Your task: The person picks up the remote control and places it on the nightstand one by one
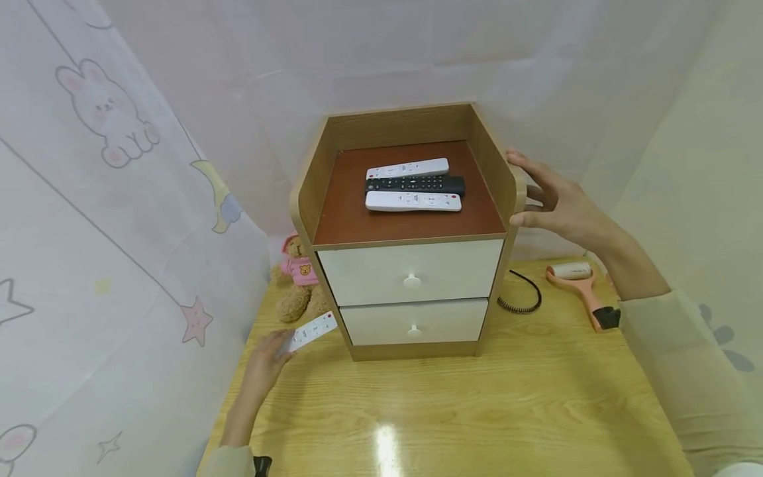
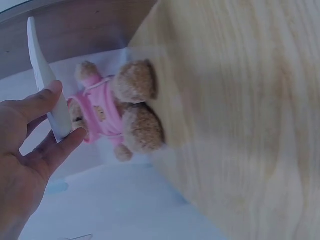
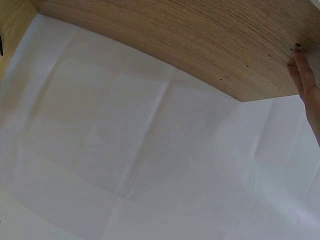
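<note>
In the head view my left hand (image 1: 266, 361) pinches a white remote control (image 1: 312, 331) near the cabinet's lower left. The left wrist view shows that remote (image 2: 47, 77) edge-on between thumb and fingers. My right hand (image 1: 563, 202) is spread at the upper right side panel of a small wooden cabinet (image 1: 352, 348), fingertips right at its edge. Seen from the right wrist, straight fingers (image 3: 306, 75) lie against the panel's outer face. On the cabinet's brown top lie a white remote (image 1: 411, 167), a black remote (image 1: 417, 185) and another white remote (image 1: 414, 201), side by side.
Two white drawers (image 1: 411, 271) with round knobs are closed. A teddy bear (image 1: 302, 271) in pink sits left of the cabinet. Right of it lie a black coiled cord (image 1: 520, 308) and a lint roller (image 1: 581, 286). Cloth walls stand around the wooden table (image 1: 453, 411).
</note>
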`<state>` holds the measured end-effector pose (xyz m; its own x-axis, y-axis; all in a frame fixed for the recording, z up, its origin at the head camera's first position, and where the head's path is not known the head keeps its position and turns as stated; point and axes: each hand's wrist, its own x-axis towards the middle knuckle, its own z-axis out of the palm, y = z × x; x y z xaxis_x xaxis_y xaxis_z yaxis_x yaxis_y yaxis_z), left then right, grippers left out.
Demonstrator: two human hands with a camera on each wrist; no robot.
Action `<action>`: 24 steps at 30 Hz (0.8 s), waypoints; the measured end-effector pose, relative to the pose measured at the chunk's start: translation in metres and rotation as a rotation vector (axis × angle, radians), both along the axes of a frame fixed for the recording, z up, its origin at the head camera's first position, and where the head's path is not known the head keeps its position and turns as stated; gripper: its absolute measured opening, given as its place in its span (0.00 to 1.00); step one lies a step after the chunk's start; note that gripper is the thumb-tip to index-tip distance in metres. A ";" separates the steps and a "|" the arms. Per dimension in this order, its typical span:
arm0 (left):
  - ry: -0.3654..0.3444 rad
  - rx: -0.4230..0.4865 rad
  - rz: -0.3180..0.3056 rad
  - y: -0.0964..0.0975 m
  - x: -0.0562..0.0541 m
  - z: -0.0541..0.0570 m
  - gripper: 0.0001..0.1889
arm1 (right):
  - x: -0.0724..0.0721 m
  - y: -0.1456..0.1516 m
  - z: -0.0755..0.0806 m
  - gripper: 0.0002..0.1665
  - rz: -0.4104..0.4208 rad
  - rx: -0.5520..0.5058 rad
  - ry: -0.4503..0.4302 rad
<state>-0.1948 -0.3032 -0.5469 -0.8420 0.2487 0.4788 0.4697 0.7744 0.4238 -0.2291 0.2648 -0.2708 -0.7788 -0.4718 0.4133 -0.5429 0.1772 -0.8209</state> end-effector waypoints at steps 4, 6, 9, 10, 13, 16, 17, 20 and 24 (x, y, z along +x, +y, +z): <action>0.077 0.021 0.004 0.001 0.004 0.018 0.29 | 0.000 0.000 0.000 0.53 -0.013 0.003 -0.011; 0.101 0.024 0.005 0.002 0.007 0.028 0.30 | 0.000 0.000 0.000 0.54 -0.022 0.005 -0.015; 0.128 0.010 0.005 0.004 0.013 0.043 0.31 | 0.000 -0.001 0.000 0.54 -0.025 0.006 -0.018; 0.142 0.001 0.002 0.005 0.015 0.048 0.31 | 0.000 -0.001 0.001 0.54 -0.023 0.003 -0.019; 0.185 -0.029 -0.015 0.009 0.021 0.062 0.32 | 0.000 0.000 0.001 0.53 -0.022 -0.001 -0.015; 0.211 -0.053 -0.032 0.010 0.026 0.075 0.32 | 0.000 0.001 0.001 0.53 -0.031 -0.002 -0.017; 0.213 -0.062 -0.030 0.010 0.027 0.079 0.32 | 0.000 0.001 0.001 0.53 -0.033 -0.004 -0.018; 0.205 -0.071 -0.023 0.004 0.031 0.088 0.32 | 0.000 0.001 0.001 0.54 -0.034 -0.010 -0.026; 0.231 -0.070 0.016 -0.008 0.038 0.099 0.27 | 0.000 0.000 0.000 0.54 -0.024 -0.008 -0.028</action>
